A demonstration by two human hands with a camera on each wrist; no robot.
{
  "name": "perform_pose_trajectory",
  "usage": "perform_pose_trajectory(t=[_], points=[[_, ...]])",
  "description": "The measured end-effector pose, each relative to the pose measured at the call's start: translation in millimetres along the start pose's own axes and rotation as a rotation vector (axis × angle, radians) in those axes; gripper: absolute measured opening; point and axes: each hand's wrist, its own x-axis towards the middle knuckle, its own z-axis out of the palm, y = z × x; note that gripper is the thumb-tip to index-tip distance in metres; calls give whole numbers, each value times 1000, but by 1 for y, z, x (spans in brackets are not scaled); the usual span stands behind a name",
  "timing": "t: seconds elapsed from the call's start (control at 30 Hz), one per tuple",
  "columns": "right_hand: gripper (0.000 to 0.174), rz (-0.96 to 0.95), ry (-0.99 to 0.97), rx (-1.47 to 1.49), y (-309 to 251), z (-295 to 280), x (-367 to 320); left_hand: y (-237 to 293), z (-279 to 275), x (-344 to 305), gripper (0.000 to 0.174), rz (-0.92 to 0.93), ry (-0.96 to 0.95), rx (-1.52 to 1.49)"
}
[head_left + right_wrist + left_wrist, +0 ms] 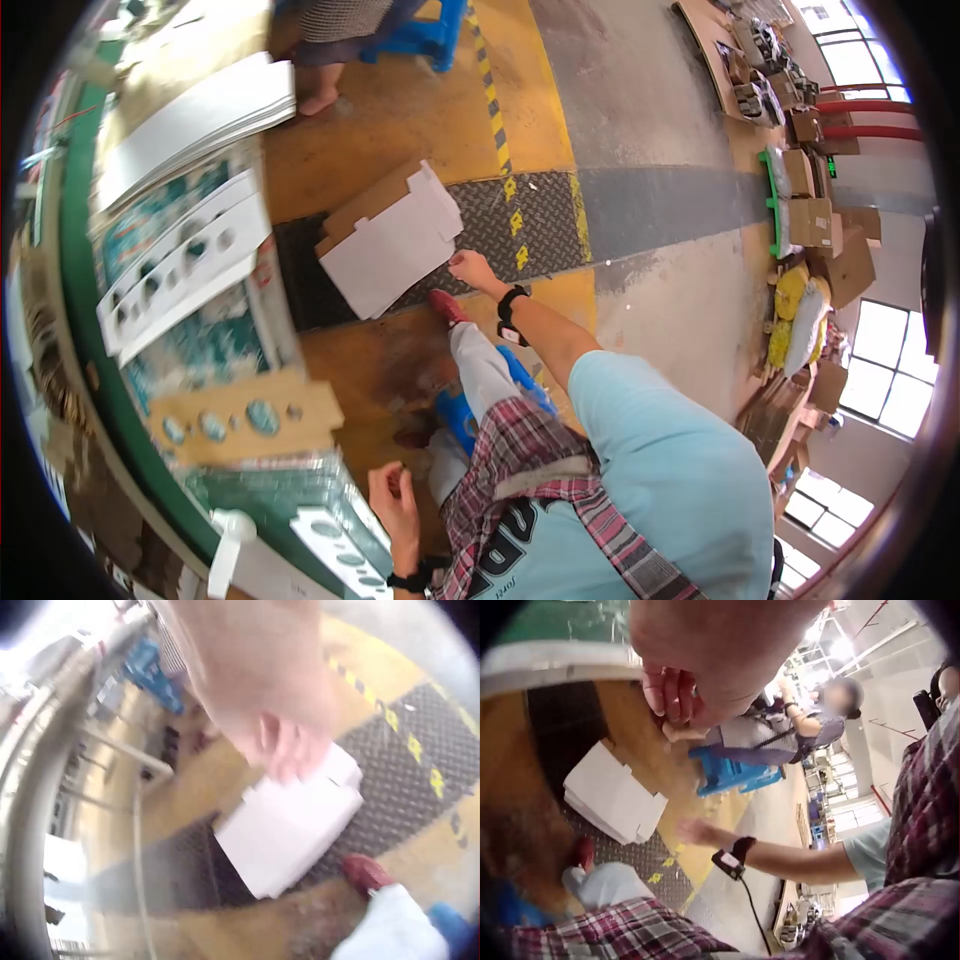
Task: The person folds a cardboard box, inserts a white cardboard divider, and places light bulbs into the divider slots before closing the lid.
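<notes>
A stack of white die-cut cardboard sheets (390, 250), brown on part of its far side, lies on the dark checker-plate strip of the floor. Beside its near right edge, as the head view has it, hovers my right hand (475, 270) with fingers loosely bent and nothing visible in them. The right wrist view shows those fingers (289, 754) overlapping the white sheets (292, 825). My left hand (395, 505) hangs by the workbench edge, its fingers loosely curled and no object showing between them. In the left wrist view, its fingers (673, 694) bend inward.
On the workbench to the left lie a punched white card (185, 265), a brown board with holes (245, 418) and a white sheet stack (200, 125). Another person (780, 727) sits on a blue stool (727, 772). My red shoe (447, 307) is near the floor stack.
</notes>
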Motion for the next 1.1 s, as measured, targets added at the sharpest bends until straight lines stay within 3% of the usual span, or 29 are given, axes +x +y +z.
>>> perform_pose_trajectory(t=[0.07, 0.17, 0.27, 0.33, 0.4, 0.47, 0.57, 0.6, 0.73, 0.93, 1.03, 1.1], points=[[26, 17, 36, 5, 31, -5, 39, -21, 29, 5, 14, -49, -164, -31], [28, 110, -42, 56, 55, -1, 85, -52, 60, 7, 17, -297, -384, -114], [34, 104, -54, -36, 84, 7, 135, -123, 74, -28, 19, -541, -337, -212], [39, 130, 4, -31, 89, 8, 156, -195, 67, -66, 24, -830, -378, -229], [44, 137, 42, -42, 97, 18, 178, -219, 57, -80, 28, -932, -359, -282], [53, 105, 67, -58, 112, 29, 201, -211, 50, -83, 31, -845, -286, -371], [61, 120, 149, -161, 115, 46, 218, -196, 58, -51, 31, -974, -270, -395], [71, 134, 104, -155, 118, 49, 225, -195, 62, -41, 31, -1012, -270, -397], [83, 161, 77, -221, 117, 64, 238, -192, 76, -15, 31, -1103, -279, -415], [82, 240, 125, -318, 119, 79, 250, -194, 90, 2, 31, -1160, -277, -456], [86, 240, 14, -369, 131, 71, 264, -195, 94, 5, 31, -1174, -274, -477], [79, 203, -135, -419, 131, 62, 262, -196, 95, 6, 32, -1180, -279, -491]])
